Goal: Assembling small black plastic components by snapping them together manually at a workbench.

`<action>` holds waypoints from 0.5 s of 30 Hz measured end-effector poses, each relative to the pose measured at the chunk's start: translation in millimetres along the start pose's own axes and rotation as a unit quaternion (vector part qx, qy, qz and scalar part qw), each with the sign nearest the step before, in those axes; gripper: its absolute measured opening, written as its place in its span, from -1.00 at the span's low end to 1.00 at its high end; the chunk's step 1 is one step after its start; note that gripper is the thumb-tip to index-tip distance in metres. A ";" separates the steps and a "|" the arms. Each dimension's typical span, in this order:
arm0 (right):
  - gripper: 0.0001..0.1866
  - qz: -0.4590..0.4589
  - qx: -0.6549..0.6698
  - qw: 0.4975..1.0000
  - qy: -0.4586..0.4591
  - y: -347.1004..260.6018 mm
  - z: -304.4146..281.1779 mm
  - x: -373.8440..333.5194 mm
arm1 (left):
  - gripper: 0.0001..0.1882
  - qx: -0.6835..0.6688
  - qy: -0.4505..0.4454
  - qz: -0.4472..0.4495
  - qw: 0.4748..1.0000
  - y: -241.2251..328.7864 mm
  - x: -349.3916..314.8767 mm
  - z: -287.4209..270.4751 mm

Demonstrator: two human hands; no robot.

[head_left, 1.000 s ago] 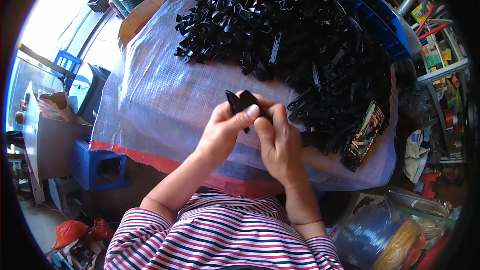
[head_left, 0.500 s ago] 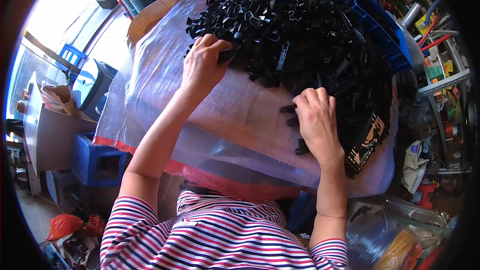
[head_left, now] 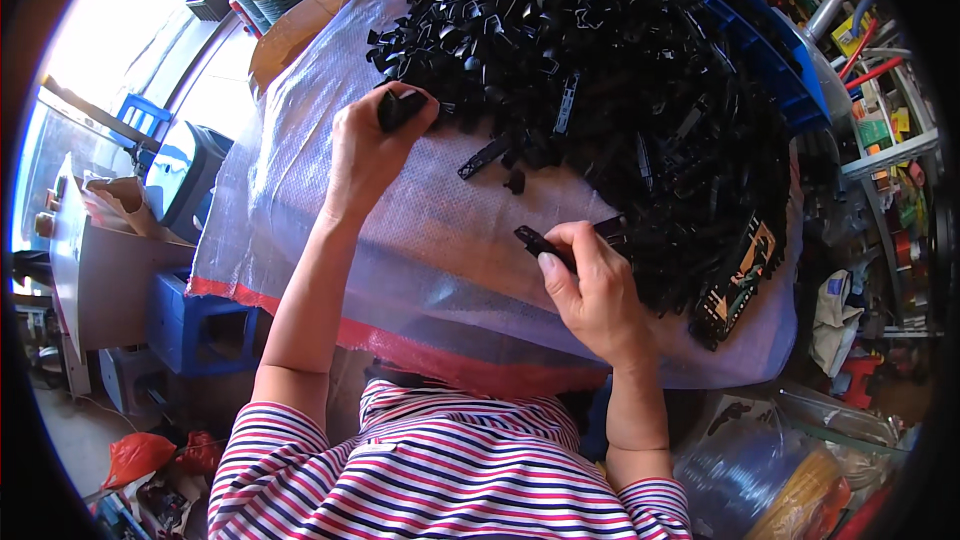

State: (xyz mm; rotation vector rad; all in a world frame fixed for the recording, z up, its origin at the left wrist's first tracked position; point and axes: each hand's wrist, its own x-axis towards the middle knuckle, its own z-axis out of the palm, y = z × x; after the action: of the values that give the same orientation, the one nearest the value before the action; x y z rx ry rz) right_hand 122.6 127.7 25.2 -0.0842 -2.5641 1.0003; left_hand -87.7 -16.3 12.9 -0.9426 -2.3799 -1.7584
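Note:
A big heap of small black plastic parts (head_left: pixel 560 30) lies on a whitish woven plastic sheet (head_left: pixel 440 240). At the heap's left edge my left hand (head_left: pixel 372 155) is closed round a black plastic part (head_left: pixel 402 111). My right hand (head_left: pixel 598 290), nearer to me, pinches a narrow black plastic strip (head_left: pixel 540 243) between thumb and fingers. One loose black strip (head_left: pixel 484 156) rests on the sheet between my hands, at the heap's near edge. A longer black piece with a tan, patterned face (head_left: pixel 738 280) lies on the heap's right side.
A blue plastic crate (head_left: pixel 770 50) stands behind the heap. At the left are a blue stool (head_left: pixel 205 325) and a dark bin (head_left: pixel 190 175). A crowded metal shelf (head_left: pixel 890 155) is at the right; a clear plastic bag (head_left: pixel 740 450) lies at lower right.
My right hand has come off the heap, moving nearer and left, with a black strip now showing in it. My left hand has moved slightly left and down, showing its black part.

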 end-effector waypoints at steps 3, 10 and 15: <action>-0.85 -0.001 -0.003 1.000 0.000 -2.5 5.3 -4.7 | -0.88 0.076 -0.027 0.071 0.994 12.1 -6.0 10.1; -0.84 0.033 0.034 0.999 -0.019 -9.1 7.3 -13.7 | -0.64 0.143 -0.199 0.188 0.951 33.0 -28.7 46.1; -0.83 0.002 0.031 0.999 -0.018 -6.1 8.0 -18.7 | -0.64 0.246 -0.224 0.253 0.908 30.3 -33.3 53.9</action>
State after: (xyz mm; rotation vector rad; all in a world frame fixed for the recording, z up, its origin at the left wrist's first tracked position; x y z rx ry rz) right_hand 137.4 114.4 17.6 -0.0550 -2.5642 1.0925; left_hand -28.8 21.5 7.1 -1.7900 -2.3044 -0.7653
